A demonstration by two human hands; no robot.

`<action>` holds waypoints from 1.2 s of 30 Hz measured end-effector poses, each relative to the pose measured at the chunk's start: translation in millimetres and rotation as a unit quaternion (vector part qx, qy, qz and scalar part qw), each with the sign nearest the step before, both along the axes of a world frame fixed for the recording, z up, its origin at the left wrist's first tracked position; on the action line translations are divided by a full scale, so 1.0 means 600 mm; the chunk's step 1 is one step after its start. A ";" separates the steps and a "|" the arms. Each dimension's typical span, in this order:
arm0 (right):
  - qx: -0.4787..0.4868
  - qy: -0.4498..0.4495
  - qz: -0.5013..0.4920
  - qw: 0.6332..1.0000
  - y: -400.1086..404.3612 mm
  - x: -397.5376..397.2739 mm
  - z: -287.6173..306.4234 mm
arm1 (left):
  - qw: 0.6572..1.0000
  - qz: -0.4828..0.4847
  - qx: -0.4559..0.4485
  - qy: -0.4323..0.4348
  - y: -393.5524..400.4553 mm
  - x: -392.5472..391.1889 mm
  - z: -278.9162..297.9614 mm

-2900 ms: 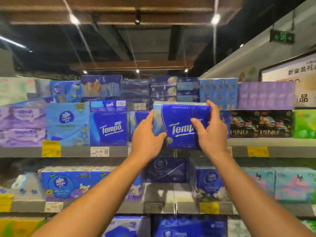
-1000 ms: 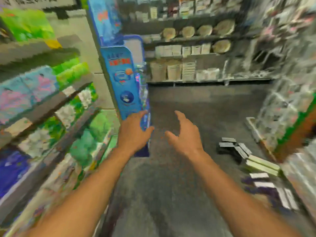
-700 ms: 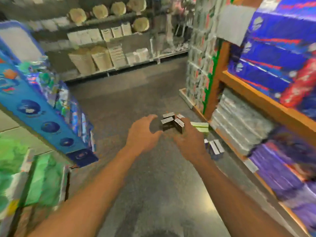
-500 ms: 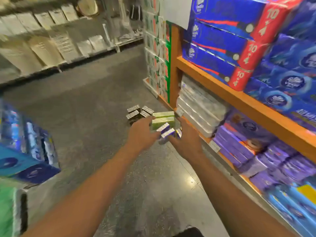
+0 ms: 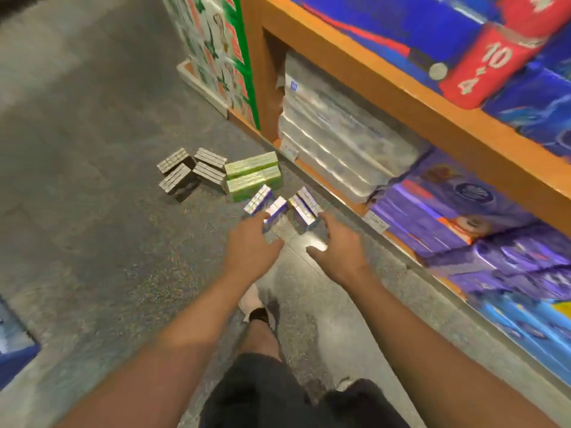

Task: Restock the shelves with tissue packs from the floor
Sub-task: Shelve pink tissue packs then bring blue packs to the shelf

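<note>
Plenty was left: grey packs (image 5: 188, 173), green packs (image 5: 253, 176) and blue packs (image 5: 284, 208) sat mid-frame on the floor (image 5: 92, 211), left hand (image 5: 251, 244) and right hand (image 5: 340, 245) spread wide, empty.

The only figures that can be read are a white "10" with a "4" beneath it, printed on the red band (image 5: 491, 61) wrapped round the blue packs (image 5: 401, 29) on the upper level of the orange shelf (image 5: 411, 97). The round emblem on a purple pack (image 5: 471, 193) on the lower level is too blurred to read, and so are the small price tag (image 5: 376, 222) on the shelf edge and the printing on the packs on the floor (image 5: 92, 149).
</note>
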State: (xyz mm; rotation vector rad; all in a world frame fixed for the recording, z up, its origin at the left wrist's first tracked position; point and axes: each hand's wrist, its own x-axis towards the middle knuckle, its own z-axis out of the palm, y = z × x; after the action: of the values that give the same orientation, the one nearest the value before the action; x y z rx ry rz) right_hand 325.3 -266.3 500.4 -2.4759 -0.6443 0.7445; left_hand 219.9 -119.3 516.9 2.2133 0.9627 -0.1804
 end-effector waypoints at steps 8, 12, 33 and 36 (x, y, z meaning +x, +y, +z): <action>-0.037 -0.001 0.034 0.999 0.274 0.153 -0.391 | 0.997 0.003 -0.021 0.068 0.234 0.126 -0.410; -0.037 -0.019 0.082 0.996 0.343 0.210 -0.598 | 0.991 -0.009 -0.017 0.135 0.269 0.176 -0.637; 0.033 -0.071 0.213 0.974 0.435 0.323 -0.661 | 0.988 0.106 -0.116 0.001 0.359 0.257 -0.720; 0.056 -0.077 0.246 0.965 0.496 0.333 -0.475 | 0.970 0.132 -0.203 -0.038 0.427 0.237 -0.531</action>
State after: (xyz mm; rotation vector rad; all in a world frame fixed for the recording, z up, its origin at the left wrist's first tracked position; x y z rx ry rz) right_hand 525.3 31.3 215.2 -2.3024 -1.3533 0.6673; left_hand 362.2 136.9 198.4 1.6928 1.0614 -0.1533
